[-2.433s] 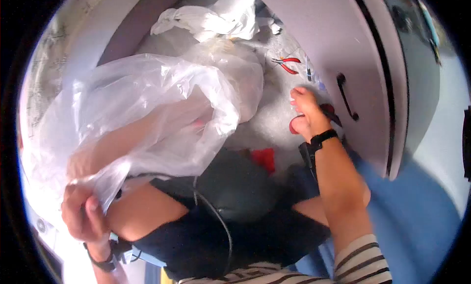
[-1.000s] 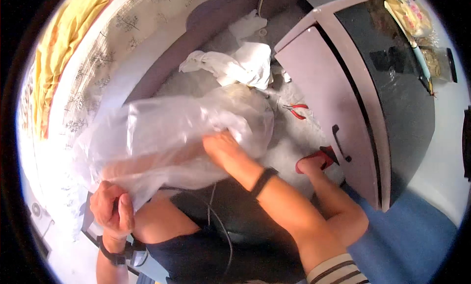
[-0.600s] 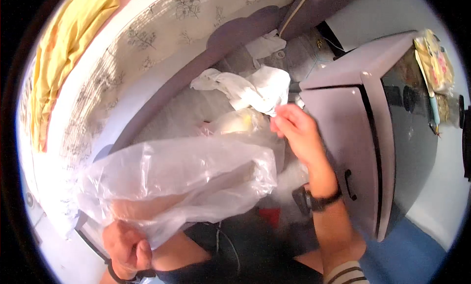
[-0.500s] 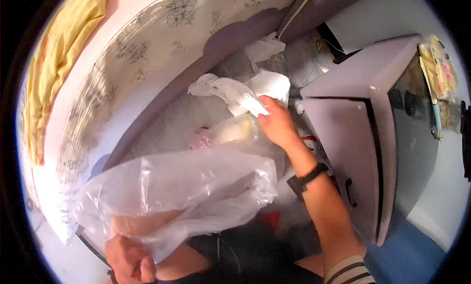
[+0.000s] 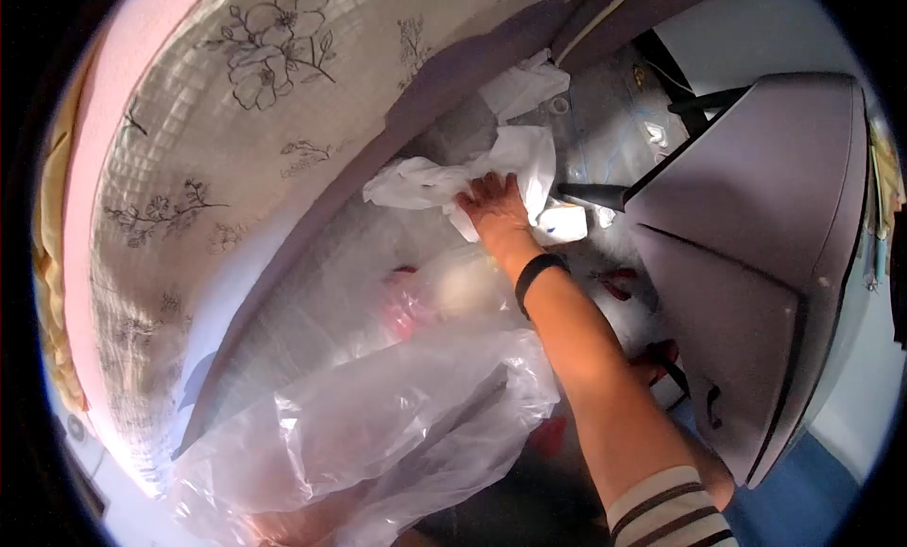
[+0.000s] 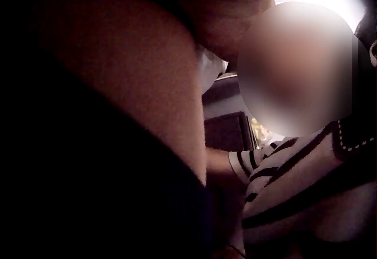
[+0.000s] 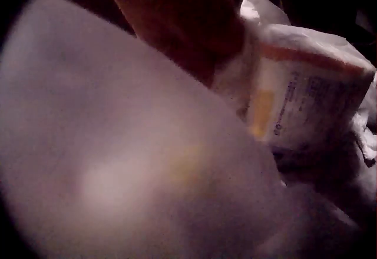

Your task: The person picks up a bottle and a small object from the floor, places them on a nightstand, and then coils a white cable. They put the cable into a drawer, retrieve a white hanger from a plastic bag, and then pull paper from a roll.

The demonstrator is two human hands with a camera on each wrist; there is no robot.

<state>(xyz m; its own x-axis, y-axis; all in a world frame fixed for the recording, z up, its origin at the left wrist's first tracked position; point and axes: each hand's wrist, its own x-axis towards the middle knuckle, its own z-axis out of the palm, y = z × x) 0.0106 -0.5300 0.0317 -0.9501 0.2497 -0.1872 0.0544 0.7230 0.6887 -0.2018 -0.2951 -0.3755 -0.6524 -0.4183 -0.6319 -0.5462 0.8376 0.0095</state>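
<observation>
My right hand [image 5: 496, 212] reaches forward with its fingers spread on a crumpled white bag [image 5: 406, 183]. A white package with printed text and an orange band [image 7: 312, 88] shows beside that hand in the right wrist view. The large clear plastic bag [image 5: 378, 405] stretches across the lower part of the head view, its mouth toward the right. My left hand has dropped below the head view; in the left wrist view it appears as a dark, curled shape [image 6: 232, 12] at the top, with a bit of pale plastic [image 6: 211, 70] under it.
A grey-mauve cabinet [image 5: 727, 264] stands on the right, with red-handled pliers [image 5: 619, 284] on the floor near it. A small white box [image 5: 562, 224] lies by the white bag. Pink plastic [image 5: 406, 301] sits behind the clear bag. A flowered bed side [image 5: 274, 65] curves along the left.
My right hand went from beside my foot to the clear bag's mouth, then forward onto the white bag. My left hand, gripping the clear bag's edge earlier, has left the head view.
</observation>
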